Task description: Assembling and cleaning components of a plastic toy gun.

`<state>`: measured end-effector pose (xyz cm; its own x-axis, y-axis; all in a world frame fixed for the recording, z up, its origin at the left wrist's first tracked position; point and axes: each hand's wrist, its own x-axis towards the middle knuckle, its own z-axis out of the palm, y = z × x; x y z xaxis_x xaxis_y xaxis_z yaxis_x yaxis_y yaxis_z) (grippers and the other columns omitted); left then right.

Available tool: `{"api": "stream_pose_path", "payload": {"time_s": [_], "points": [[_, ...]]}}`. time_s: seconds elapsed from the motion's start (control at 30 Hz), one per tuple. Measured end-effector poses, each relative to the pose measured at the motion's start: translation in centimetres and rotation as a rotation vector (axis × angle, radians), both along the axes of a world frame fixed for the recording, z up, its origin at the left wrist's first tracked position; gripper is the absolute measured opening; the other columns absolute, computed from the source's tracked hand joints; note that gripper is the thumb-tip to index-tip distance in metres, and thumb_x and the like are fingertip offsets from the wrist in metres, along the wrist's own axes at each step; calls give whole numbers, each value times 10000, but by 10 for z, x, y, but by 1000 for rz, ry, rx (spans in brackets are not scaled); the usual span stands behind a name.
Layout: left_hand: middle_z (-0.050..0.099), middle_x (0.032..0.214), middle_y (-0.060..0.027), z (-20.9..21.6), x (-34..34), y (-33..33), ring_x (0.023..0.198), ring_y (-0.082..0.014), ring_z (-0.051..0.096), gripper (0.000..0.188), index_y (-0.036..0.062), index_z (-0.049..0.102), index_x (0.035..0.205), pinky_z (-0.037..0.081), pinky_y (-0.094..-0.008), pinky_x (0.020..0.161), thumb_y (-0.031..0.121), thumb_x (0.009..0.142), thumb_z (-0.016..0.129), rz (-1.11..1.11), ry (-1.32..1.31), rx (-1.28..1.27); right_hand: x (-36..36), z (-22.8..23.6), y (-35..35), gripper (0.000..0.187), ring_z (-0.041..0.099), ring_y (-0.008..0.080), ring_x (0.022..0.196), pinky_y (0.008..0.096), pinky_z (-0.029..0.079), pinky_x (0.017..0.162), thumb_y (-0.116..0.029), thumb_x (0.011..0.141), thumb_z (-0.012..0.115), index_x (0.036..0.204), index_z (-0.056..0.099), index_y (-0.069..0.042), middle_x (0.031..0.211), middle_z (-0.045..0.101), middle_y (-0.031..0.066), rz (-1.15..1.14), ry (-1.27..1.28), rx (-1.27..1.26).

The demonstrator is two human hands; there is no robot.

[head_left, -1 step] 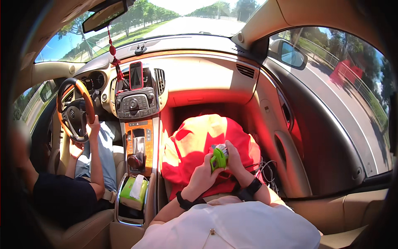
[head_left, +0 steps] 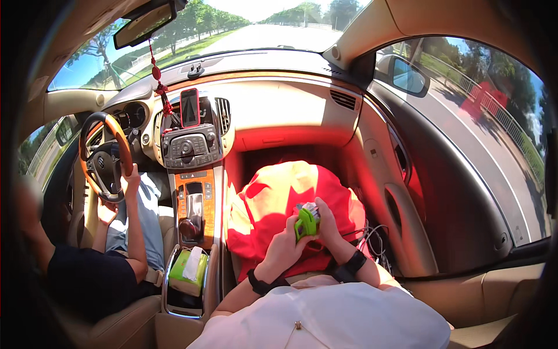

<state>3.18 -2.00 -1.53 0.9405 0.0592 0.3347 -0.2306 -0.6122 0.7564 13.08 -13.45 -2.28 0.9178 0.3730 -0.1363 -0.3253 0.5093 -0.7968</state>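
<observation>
Over my lap I hold a small bright green object (head_left: 306, 223) with a shiny, clear-looking part at its top; its exact kind does not show. The fingers of my left hand (head_left: 282, 244) are closed around its left side. From the right, my right hand (head_left: 329, 223) grips it too, fingers curled against the clear end and partly hidden. Red cloth (head_left: 279, 192) covers my legs beneath both hands. A dark band circles each of my wrists.
At left, another person's hand (head_left: 129, 180) is on the steering wheel (head_left: 123, 145). A gear lever (head_left: 190, 224) and a green tissue pack (head_left: 187, 280) sit on the centre console. A phone (head_left: 189, 108) is mounted on the dashboard. White cables (head_left: 375, 239) lie by the door.
My hands and the green object stay in place. The scenery outside the windows has shifted slightly, and the hanging red ornament has swung a little.
</observation>
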Motion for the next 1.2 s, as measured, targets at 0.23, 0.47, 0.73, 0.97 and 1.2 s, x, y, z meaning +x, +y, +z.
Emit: {"api": "stream_pose_path", "payload": {"time_s": [0.23, 0.47, 0.73, 0.97, 1.2], "points": [[618, 786, -267, 2, 11, 0, 698, -440, 626, 558, 3, 320, 1249, 491, -475, 535, 252, 871, 645, 75, -127, -34, -6, 6, 10, 307, 602, 112, 747, 251, 475, 652, -384, 955, 479, 964, 558, -87, 844, 597, 32, 61, -74, 58], [621, 819, -268, -6, 21, 0, 734, -468, 617, 509, 16, 291, 1243, 495, -500, 570, 164, 877, 613, 155, -158, -216, -2, -2, 12, 380, 594, 201, 883, 314, 457, 773, -372, 1002, 369, 1071, 488, -17, 965, 579, 103, 81, -685, -328], [626, 830, -237, -8, 23, -2, 743, -430, 633, 521, 26, 244, 1292, 506, -463, 591, 106, 888, 563, 291, -311, -232, -30, -13, 15, 412, 615, 294, 895, 372, 462, 788, -371, 989, 397, 1151, 421, 7, 928, 599, 205, 160, -677, -419], [572, 785, -60, -20, 33, 30, 573, -107, 539, 312, 30, 337, 1214, 454, -223, 512, 61, 950, 501, -58, -191, -927, -12, -12, 2, 335, 588, 164, 786, 312, 452, 660, -329, 992, 458, 1066, 467, -3, 837, 589, 102, 239, -756, -582], [592, 825, -79, -39, 52, 46, 588, -110, 559, 278, 46, 397, 1167, 459, -225, 518, 201, 971, 519, -92, 13, -1112, 25, -22, 0, 300, 447, 7, 696, 168, 364, 587, -309, 990, 480, 1143, 486, -51, 905, 555, -10, 33, -465, -308]]}}
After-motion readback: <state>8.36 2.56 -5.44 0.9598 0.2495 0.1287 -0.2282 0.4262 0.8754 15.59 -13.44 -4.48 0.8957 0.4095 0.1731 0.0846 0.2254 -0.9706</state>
